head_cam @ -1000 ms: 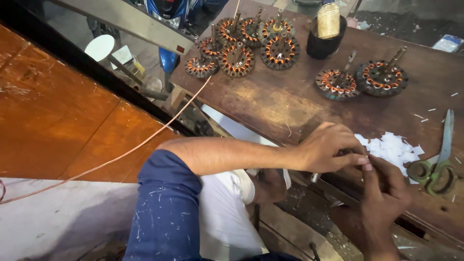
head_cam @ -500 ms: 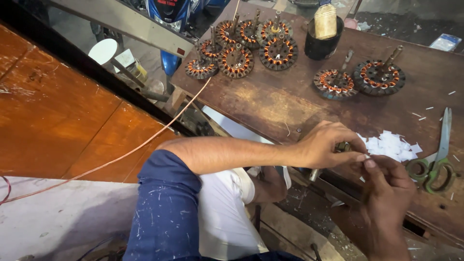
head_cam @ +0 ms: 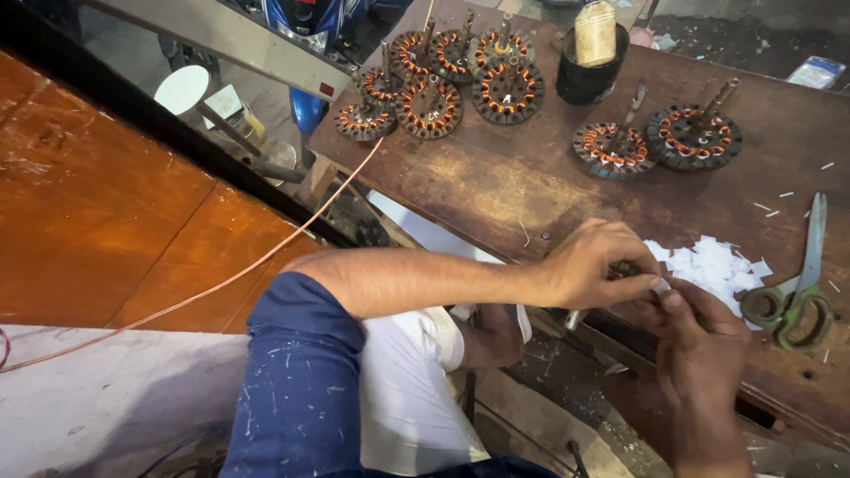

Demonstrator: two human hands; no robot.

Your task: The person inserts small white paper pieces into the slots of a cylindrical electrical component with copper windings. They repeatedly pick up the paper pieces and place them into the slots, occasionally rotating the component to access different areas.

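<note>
At the wooden desk (head_cam: 496, 190), the left hand (head_cam: 598, 264) clenched a small dark part (head_cam: 622, 268) beside a pile of white paper slips (head_cam: 713, 268), the right hand (head_cam: 704, 341) pinching one; green-handled scissors (head_cam: 797, 288) lay near.

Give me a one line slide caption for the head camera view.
Both hands, left hand and right hand, work a small dark part beside white paper slips on a wooden bench.

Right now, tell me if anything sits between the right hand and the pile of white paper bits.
Nothing visible does. The right hand lies at the table edge with its fingertips right at the pile of white paper bits. The left hand is beside it, and the green-handled scissors lie off to the side.
</note>
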